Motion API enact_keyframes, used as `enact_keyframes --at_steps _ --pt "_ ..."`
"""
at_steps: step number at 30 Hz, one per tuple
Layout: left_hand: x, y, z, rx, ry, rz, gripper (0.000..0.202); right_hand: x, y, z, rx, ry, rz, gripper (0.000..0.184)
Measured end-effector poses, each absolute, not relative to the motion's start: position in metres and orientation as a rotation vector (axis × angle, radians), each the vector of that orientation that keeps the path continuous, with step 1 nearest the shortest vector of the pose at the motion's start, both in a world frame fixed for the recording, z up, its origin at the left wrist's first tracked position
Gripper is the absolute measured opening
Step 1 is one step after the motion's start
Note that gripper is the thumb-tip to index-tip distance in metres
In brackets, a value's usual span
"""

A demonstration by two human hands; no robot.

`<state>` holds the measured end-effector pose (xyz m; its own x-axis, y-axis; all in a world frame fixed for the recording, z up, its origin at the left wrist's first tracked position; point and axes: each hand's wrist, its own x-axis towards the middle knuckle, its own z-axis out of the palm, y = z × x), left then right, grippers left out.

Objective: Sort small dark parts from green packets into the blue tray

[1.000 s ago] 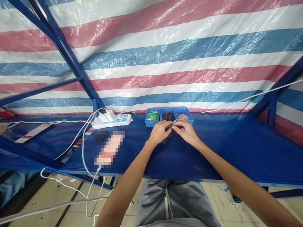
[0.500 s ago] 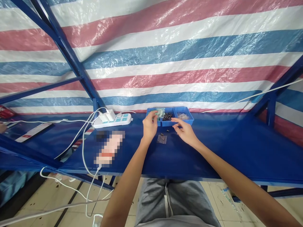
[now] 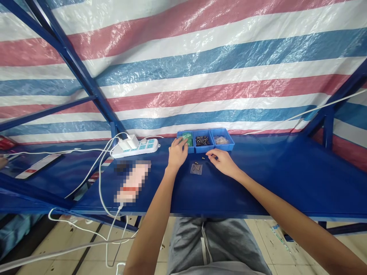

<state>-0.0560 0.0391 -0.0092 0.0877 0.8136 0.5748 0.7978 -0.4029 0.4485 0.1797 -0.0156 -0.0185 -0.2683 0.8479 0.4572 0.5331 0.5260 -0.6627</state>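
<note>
My left hand [image 3: 177, 153] rests at the left blue bin [image 3: 180, 134], fingers apart over the green plastic packets [image 3: 188, 138] in it. My right hand [image 3: 224, 162] is low over the blue tabletop, thumb and fingertips pinched together; whatever they hold, if anything, is too small to make out. Just left of those fingertips lies a small brass-coloured piece [image 3: 203, 158]. Nearer to me is a small clear bag [image 3: 196, 169] with dark, thin pieces on or in it and another small brass-coloured piece [image 3: 196, 163] at its top edge.
The middle bin [image 3: 212, 147] holds many small dark metal parts, the right bin [image 3: 231, 146] clear plastic pieces. On the left are a white power strip [image 3: 134, 149] with cables, a blurred-out phone-like object [image 3: 133, 183] and another phone [image 3: 38, 166]. A striped tarp [image 3: 215, 68] hangs behind.
My left hand has lowered from above the left bin, where it held a shiny greenish packet, onto the packets inside. My right hand has come down toward the tabletop and closed its fingers.
</note>
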Motion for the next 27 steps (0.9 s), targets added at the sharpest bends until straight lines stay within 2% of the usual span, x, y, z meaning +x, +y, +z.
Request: enact_keyframes --at_steps 6,11,18,22,27 --pt "-0.043 0.048 -0.006 2.401 1.769 1.117 0.035 0.179 -0.014 -0.02 -1.131 -1.989 0.468 0.024" --pt "-0.031 0.048 0.008 2.442 1.787 1.224 0.034 0.179 -0.016 -0.022 -1.07 -2.117 0.408 0.033" --pt "-0.029 0.009 0.009 2.464 1.413 1.264 0.029 0.177 -0.016 -0.029 -1.07 -2.313 0.201 0.039" --pt "-0.041 0.012 -0.004 2.372 1.364 1.12 0.023 0.176 -0.015 -0.033 -1.092 -2.316 0.191 0.04" --pt "-0.047 0.017 -0.006 2.291 1.3 1.083 0.026 0.176 -0.017 -0.032 -1.103 -2.315 0.158 0.04"
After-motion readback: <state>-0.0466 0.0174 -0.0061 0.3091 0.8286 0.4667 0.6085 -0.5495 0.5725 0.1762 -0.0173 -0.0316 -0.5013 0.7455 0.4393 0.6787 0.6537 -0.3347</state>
